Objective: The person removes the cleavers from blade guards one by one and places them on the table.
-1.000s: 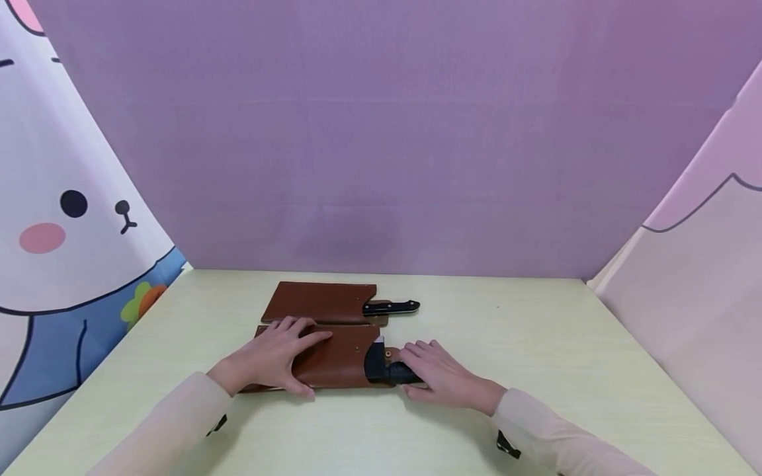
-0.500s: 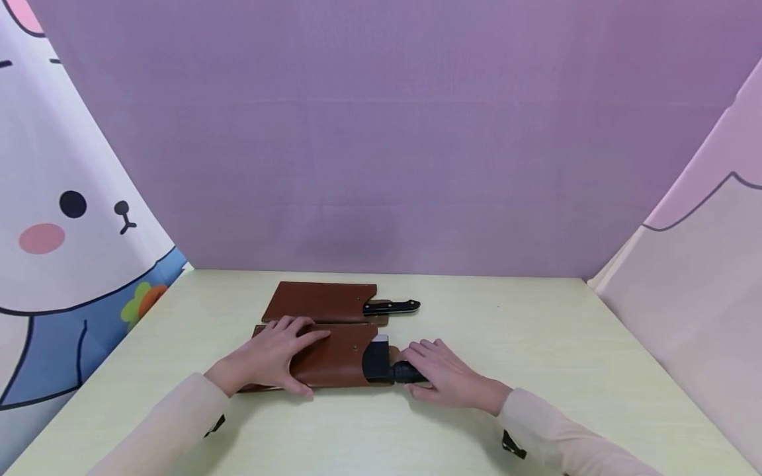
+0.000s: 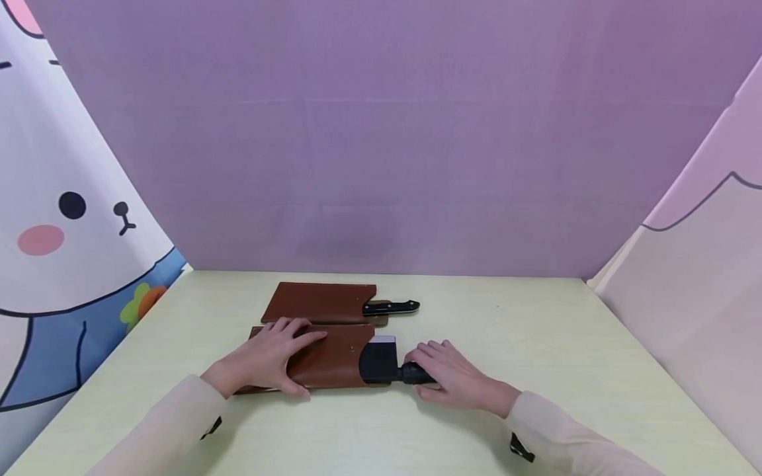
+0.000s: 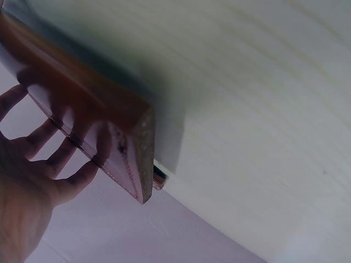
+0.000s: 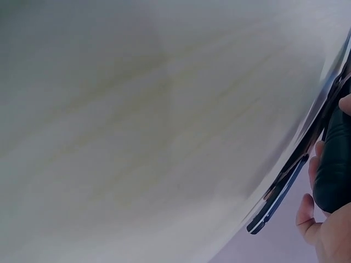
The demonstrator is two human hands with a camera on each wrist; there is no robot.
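A brown leather knife sheath [image 3: 333, 357] lies flat on the table in the head view. My left hand [image 3: 268, 358] holds it across its closed end, thumb at the near edge, fingers spread over the top towards the far edge. From the sheath's right-hand mouth sticks part of a cleaver [image 3: 379, 361], its blade black with a pale strip at the far edge. The rest of that blade is hidden inside. My right hand [image 3: 449, 377] grips the black handle. In the right wrist view, fingers wrap this handle [image 5: 333, 164] at the right edge.
Behind lies a second brown sheath [image 3: 321, 302], with a black riveted knife handle [image 3: 393, 307] sticking out to the right. The pale wooden table [image 3: 571, 357] ends at a purple backdrop [image 3: 417, 165].
My right hand has moved right with the cleaver, and more of its blade now shows outside the sheath. My left hand and the sheath have shifted slightly left.
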